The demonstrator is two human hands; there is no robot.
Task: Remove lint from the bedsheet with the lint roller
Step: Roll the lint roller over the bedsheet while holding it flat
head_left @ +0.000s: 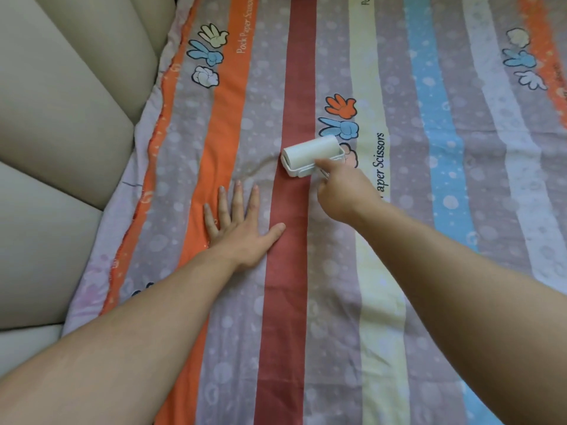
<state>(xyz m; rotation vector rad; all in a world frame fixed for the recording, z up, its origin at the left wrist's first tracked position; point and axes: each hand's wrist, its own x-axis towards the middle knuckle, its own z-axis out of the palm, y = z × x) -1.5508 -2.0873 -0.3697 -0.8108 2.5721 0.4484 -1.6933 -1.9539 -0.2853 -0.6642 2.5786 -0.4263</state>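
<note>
A striped bedsheet with orange, dark red, cream and blue bands and cartoon hand prints fills most of the view. A white lint roller lies on the dark red stripe near the middle. My right hand grips its handle from behind, index finger stretched along the frame. My left hand presses flat on the sheet to the left of the roller, fingers spread and straight, thumb reaching the red stripe.
A beige padded headboard or cushion borders the sheet along the left side. The sheet's left edge is slightly rumpled where it meets the padding. More sheet extends to the right and toward me.
</note>
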